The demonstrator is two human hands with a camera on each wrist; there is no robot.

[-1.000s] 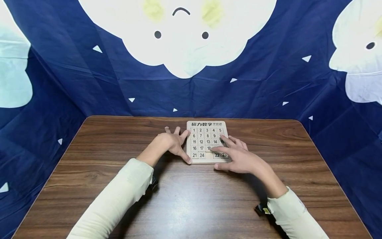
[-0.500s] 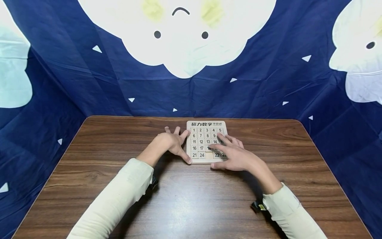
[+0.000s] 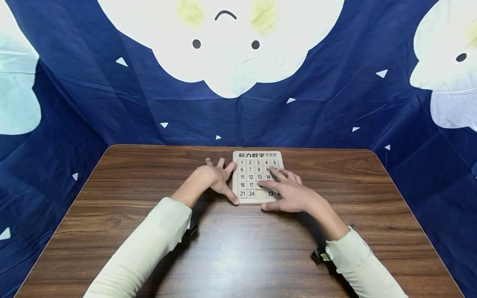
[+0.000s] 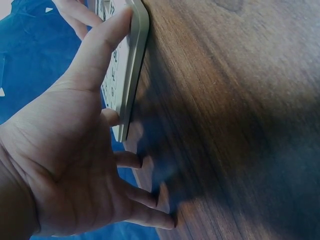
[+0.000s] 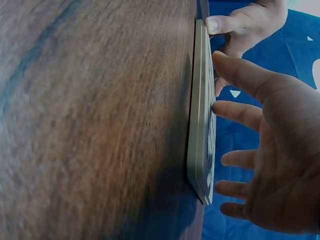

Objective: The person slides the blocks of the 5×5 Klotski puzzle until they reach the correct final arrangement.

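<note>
A pale number sliding puzzle (image 3: pixel 258 155) lies flat near the table's far edge, with rows of numbered tiles. In the bottom row a gap shows between tile 24 (image 3: pixel 251 193) and tile 22 (image 3: pixel 270 193). My left hand (image 3: pixel 214 178) rests at the puzzle's left side, its thumb on the near corner and a fingertip on the edge. The other left fingers spread over the table in the left wrist view. Over the right part stretches my right hand (image 3: pixel 294 194), fingers extended; the index fingertip is at tile 18, which it partly covers. Tiles to the right are partly hidden.
The brown wooden table (image 3: pixel 231 256) extends in front of the puzzle and to both sides. A blue cloth (image 3: pixel 238 116) with white clouds hangs behind and beside it. A small dark device (image 3: pixel 319 255) sits at the right wrist.
My right hand has shifted slightly left across the puzzle, its index fingertip moving further over tile 18. The left hand and the puzzle have stayed in place.
</note>
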